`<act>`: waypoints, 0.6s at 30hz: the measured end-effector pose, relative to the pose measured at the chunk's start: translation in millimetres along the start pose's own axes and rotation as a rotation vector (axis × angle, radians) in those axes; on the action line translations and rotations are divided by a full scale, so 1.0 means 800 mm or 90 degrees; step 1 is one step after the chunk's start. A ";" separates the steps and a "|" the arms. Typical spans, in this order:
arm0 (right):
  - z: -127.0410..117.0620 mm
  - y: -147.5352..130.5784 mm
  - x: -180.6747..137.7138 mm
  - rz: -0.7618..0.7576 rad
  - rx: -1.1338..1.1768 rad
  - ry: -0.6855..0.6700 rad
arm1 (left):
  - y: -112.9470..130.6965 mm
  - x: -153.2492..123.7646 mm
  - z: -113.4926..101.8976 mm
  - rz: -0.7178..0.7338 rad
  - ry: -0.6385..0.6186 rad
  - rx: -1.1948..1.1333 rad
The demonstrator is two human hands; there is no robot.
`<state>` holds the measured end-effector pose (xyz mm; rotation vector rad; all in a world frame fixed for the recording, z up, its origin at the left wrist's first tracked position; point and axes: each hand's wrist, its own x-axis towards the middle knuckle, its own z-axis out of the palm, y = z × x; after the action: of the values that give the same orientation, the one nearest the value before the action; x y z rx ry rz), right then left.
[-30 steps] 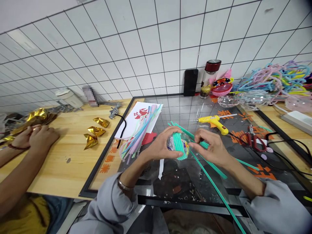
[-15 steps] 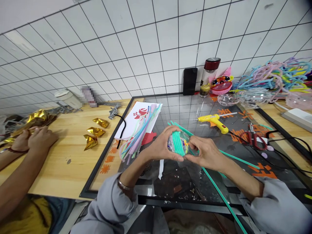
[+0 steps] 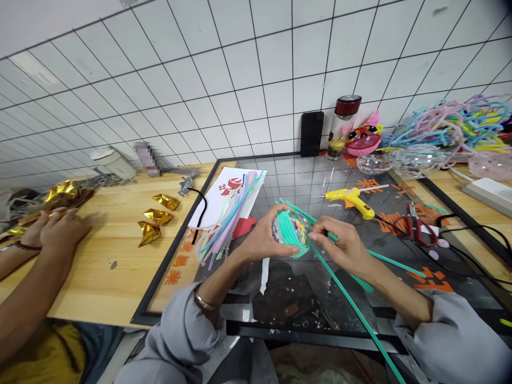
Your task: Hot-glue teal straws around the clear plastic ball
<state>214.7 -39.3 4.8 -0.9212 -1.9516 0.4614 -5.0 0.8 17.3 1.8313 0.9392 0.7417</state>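
Observation:
My left hand is curled round a clear plastic ball with colourful bits showing inside. A band of green pipe cleaner is wrapped round the ball's left and lower part. At the ball's right edge, the thumb and fingers of my right hand are pinched together; what lies between the fingertips is hidden. Just below them, a long green pipe cleaner runs from the ball down past the table's front edge. More green pipe cleaners lie on the tabletop behind and under my right hand.
A yellow glue gun and red-handled scissors lie to the right. Pastel pipe cleaners rest on white paper. A glass bottle and phone stand at the wall. Another person's hands are at left, near gold foil pieces.
The ball has turned and tilted in my left hand, so the green band slants. My right hand has drawn slightly back from gripping the ball's side to a pinch at its edge.

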 end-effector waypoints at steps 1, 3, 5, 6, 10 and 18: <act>-0.001 -0.002 0.001 -0.011 -0.014 0.030 | 0.000 0.000 0.000 -0.003 -0.003 -0.009; -0.001 -0.006 0.002 -0.051 -0.060 0.070 | 0.001 -0.001 0.002 -0.012 -0.005 -0.007; 0.003 -0.009 0.001 -0.112 -0.123 0.084 | 0.004 -0.002 0.005 -0.022 0.001 0.008; 0.006 -0.009 0.001 -0.141 -0.158 0.088 | 0.005 -0.003 0.007 -0.026 0.004 0.017; 0.017 -0.012 -0.002 -0.211 -0.310 0.095 | 0.011 -0.005 0.017 0.002 0.040 0.097; 0.029 -0.011 0.001 -0.215 -0.493 0.076 | 0.009 -0.007 0.024 0.038 0.062 0.156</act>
<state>191.1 -43.4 -1.4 -1.0116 -2.1377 -0.5750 9.5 -14.8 15.9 2.0586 1.0807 0.7871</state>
